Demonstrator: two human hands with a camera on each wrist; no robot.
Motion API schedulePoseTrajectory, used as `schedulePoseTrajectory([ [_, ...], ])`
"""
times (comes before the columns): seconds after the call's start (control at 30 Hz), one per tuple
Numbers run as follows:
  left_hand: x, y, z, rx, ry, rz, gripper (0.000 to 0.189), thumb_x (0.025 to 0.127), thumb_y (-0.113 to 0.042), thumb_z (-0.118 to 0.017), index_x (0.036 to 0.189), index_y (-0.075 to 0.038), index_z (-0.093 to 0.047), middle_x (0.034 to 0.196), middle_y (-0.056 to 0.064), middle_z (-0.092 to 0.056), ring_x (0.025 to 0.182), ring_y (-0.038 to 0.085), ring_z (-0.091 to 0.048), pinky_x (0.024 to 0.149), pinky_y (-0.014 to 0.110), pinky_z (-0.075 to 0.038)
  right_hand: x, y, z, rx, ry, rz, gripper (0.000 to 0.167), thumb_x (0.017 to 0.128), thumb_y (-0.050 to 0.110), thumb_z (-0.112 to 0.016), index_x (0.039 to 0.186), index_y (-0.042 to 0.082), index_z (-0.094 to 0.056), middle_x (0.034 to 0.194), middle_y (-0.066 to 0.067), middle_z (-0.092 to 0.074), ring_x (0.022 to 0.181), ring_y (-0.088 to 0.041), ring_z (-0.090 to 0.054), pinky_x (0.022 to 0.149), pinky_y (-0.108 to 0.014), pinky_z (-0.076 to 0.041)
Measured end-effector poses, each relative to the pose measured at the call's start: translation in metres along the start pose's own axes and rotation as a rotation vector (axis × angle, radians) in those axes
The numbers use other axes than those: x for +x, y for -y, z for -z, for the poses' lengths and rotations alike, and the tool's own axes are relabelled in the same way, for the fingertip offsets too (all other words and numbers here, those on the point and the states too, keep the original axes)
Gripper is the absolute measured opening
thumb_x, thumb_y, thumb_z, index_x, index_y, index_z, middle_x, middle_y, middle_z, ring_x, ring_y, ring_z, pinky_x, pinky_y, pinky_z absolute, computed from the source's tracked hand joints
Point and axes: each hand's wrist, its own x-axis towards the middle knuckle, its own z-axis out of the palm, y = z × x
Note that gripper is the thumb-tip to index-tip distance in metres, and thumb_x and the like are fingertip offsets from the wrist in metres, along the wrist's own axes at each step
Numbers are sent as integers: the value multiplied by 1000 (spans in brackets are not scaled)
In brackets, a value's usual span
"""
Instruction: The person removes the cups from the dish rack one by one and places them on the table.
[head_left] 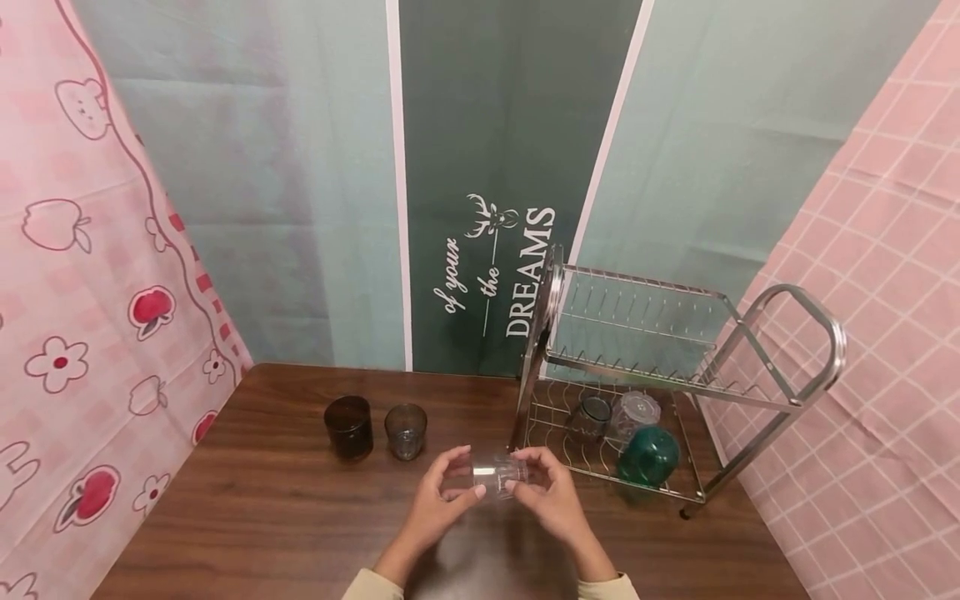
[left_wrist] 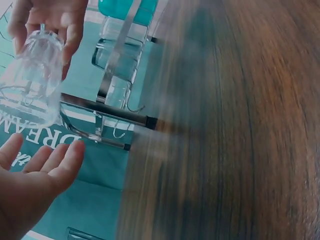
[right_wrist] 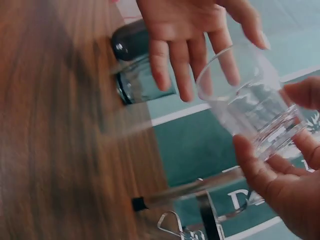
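A clear drinking glass (head_left: 495,478) is held tilted on its side above the table. My right hand (head_left: 553,493) grips it near the base, thumb and fingers on either side, as the right wrist view shows on the glass (right_wrist: 250,102). My left hand (head_left: 441,496) is at the rim end. In the right wrist view the fingers of the left hand (right_wrist: 187,35) are spread and fairly straight beside the rim; whether they touch it I cannot tell. The left wrist view shows the left hand (left_wrist: 37,185) palm up, near the wide end of the glass (left_wrist: 35,80).
A black tumbler (head_left: 349,428) and a grey glass (head_left: 406,432) stand at the back left of the wooden table (head_left: 277,500). On the right, a two-tier metal rack (head_left: 637,367) bears a teal glass (head_left: 648,457), a dark glass (head_left: 590,417) and a clear glass (head_left: 637,412) below.
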Motion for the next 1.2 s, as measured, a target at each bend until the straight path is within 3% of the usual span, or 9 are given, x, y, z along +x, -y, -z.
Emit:
schedulePoseTrajectory([
  [0.17, -1, -8, -1, -50, 21, 40, 53, 78, 3, -68, 127, 5, -47, 117, 27, -49, 101, 39, -50, 75, 39, -51, -3, -3, -8, 117, 58, 87, 36, 69, -20, -63, 102, -14, -50, 106, -32, -52, 87, -19, -59, 70, -30, -52],
  [0.33, -3, -9, -2, -90, 12, 44, 52, 77, 5, -67, 124, 5, -48, 114, 28, -49, 97, 37, -51, 71, 34, -52, -6, -8, -11, 157, 102, 126, 35, 71, -17, -62, 104, -16, -48, 107, -35, -50, 90, -19, -59, 72, -31, -52],
  [0.5, -2, -13, -2, -72, -2, 21, 53, 74, 6, -71, 122, 6, -49, 113, 28, -50, 96, 41, -51, 72, 37, -52, -7, -7, -10, 112, 89, 127, 34, 74, -16, -61, 106, -13, -50, 110, -32, -53, 93, -21, -58, 76, -30, -50],
  [0.67, 1, -24, 1, -36, -80, -11, 51, 71, 7, -73, 118, 6, -53, 109, 21, -54, 93, 40, -53, 69, 39, -52, -7, 0, -6, 63, 52, 119, 35, 75, -15, -61, 109, -9, -53, 109, -26, -56, 96, -27, -58, 76, -29, -49],
  [0.8, 5, -28, 5, -18, -97, 4, 51, 71, 8, -73, 118, 5, -54, 109, 17, -54, 93, 37, -53, 68, 38, -52, -6, 4, -5, 36, 93, 117, 36, 77, -14, -61, 112, -9, -52, 109, -27, -56, 96, -35, -57, 74, -33, -50],
  [0.9, 9, -24, 8, 6, -101, 6, 53, 70, 7, -75, 119, 5, -54, 109, 18, -54, 94, 39, -53, 68, 37, -52, -5, 5, -2, -94, 94, 103, 38, 77, -12, -64, 113, -5, -54, 108, -22, -58, 96, -36, -57, 75, -34, -50],
  [1.03, 17, -5, 14, 88, -137, -5, 55, 69, 2, -79, 119, 1, -56, 106, 21, -53, 92, 40, -55, 67, 36, -52, -1, 10, 6, -406, 91, 85, 40, 75, -5, -70, 111, 7, -59, 109, -7, -60, 98, -28, -57, 75, -34, -49],
  [1.2, 27, 11, 25, 205, -155, 21, 57, 68, -10, -83, 119, -7, -58, 104, 16, -56, 88, 33, -60, 68, 33, -52, 2, 16, 23, -651, 235, 129, 38, 76, 6, -72, 112, 8, -59, 112, -5, -56, 100, -27, -55, 81, -45, -45],
])
